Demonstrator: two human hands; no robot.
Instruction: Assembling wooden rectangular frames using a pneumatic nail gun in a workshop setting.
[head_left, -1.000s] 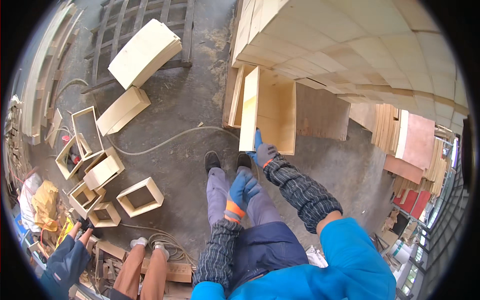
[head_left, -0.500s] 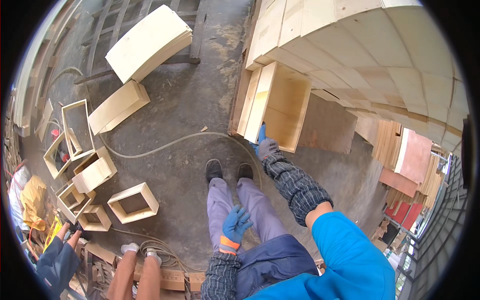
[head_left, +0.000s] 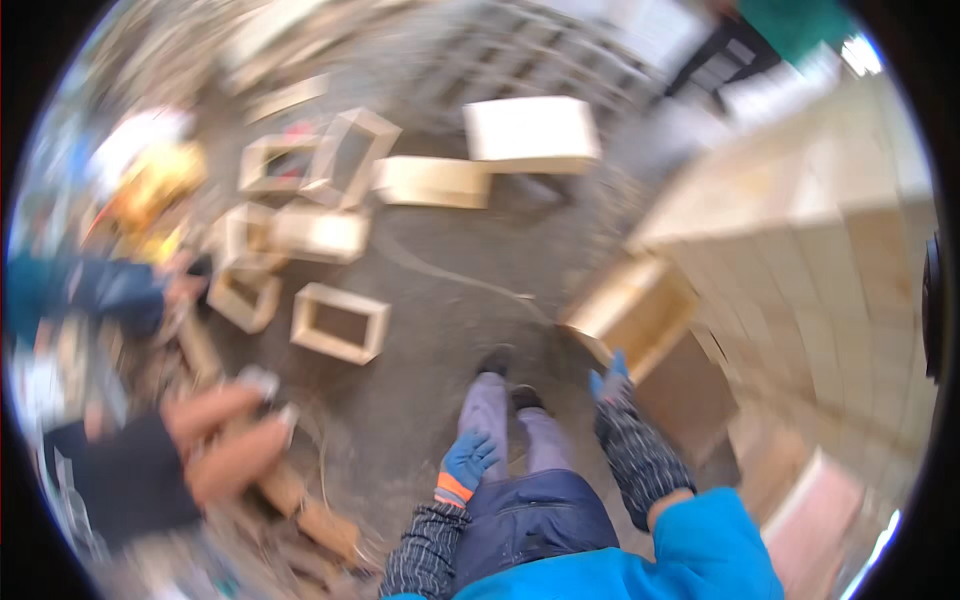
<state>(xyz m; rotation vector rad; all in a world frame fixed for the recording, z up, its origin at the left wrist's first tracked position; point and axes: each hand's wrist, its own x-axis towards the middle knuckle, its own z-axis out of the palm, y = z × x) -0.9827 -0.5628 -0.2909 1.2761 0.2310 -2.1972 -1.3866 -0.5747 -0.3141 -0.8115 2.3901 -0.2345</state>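
Observation:
My right hand (head_left: pixel 611 382), in a blue and grey glove, is stretched out beside the near end of an open wooden box (head_left: pixel 600 318). Its fingers are apart, and nothing shows in them; blur hides whether a fingertip touches the box. That box stands against a tall stack of pale wooden boxes (head_left: pixel 800 200). In front of my left thigh hangs my left hand (head_left: pixel 468 458), gloved in blue with an orange cuff. Its fingers are spread and hold nothing.
Several open wooden frames, one a rectangular frame (head_left: pixel 340 352), lie on the floor at the left. Beyond them are a closed-looking box (head_left: pixel 432 182) and a pale stack of boards (head_left: pixel 532 130). A hose (head_left: pixel 460 279) crosses the floor. A seated person (head_left: pixel 130 470) is at the left.
My view has swung toward the right, blurring the scene. My right hand has come away from its hold at the box's edge, fingers now apart. My left hand stays by my thigh.

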